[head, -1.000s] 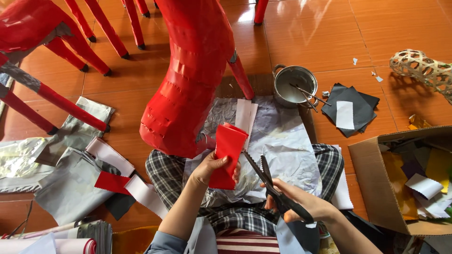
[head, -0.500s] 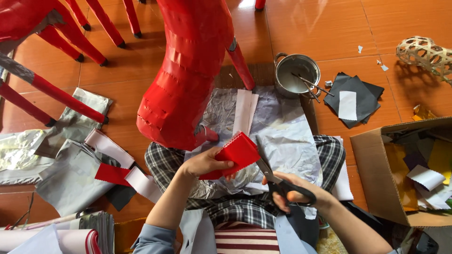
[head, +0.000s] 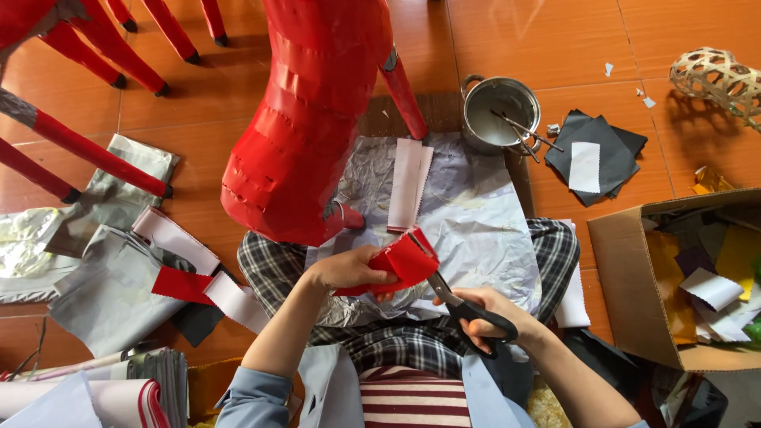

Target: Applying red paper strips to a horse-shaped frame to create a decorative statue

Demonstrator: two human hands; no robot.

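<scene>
My left hand [head: 347, 269] grips a folded piece of red paper [head: 400, 260] over my lap. Black-handled scissors [head: 464, 305] are in my right hand [head: 490, 313], their blades meeting the right edge of the red paper. Under both lies a crumpled silver-grey sheet [head: 468, 214] spread across my checked trousers. A large red papered figure [head: 309, 119] stands just beyond my left hand.
A metal pot [head: 501, 111] with tools in it sits at the back right, beside black paper squares [head: 594, 150]. An open cardboard box [head: 634, 277] of coloured scraps is at the right. Paper strips and sheets [head: 119, 269] lie at the left, red legs [head: 87, 150] behind.
My left hand has turned the red paper from upright to nearly flat and lowered it. The scissors have moved up to its right edge.
</scene>
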